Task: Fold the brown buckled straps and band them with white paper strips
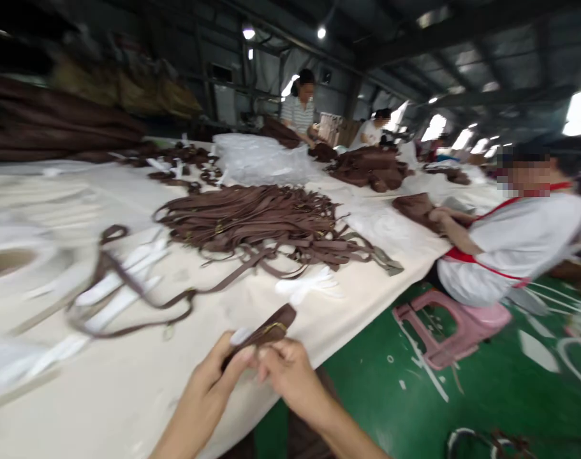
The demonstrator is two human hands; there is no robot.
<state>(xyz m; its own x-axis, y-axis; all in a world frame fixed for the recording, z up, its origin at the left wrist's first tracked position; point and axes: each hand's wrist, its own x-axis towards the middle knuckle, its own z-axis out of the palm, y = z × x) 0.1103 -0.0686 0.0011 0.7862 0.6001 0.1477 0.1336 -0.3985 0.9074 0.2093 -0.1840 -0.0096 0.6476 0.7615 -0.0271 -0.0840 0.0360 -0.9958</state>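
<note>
Cream tabletop (185,395) before me. Left hand (214,376): fingers gripping a brown strap (286,313), seemingly to steady it. Right hand (293,376): fingers closed at its near edge, grip hidden. Strap pile (252,220) beyond the fingers, presumably for easy reach.

On the counter (175,395), the strap pile (247,220) has plastic (266,159) behind it, a heap (371,167) behind it to the right, a roll (22,293) far to its left and a loose strap (191,296) running out leftward from its front. Before the pile lies a small bundle (309,285), and farther before it the left hand (226,370) and right hand (290,373), side by side, hold a piece (273,325). Right of the pile, past the counter's edge, are a co-worker (514,236) and, on the floor (367,395), a stool (476,319).
</note>
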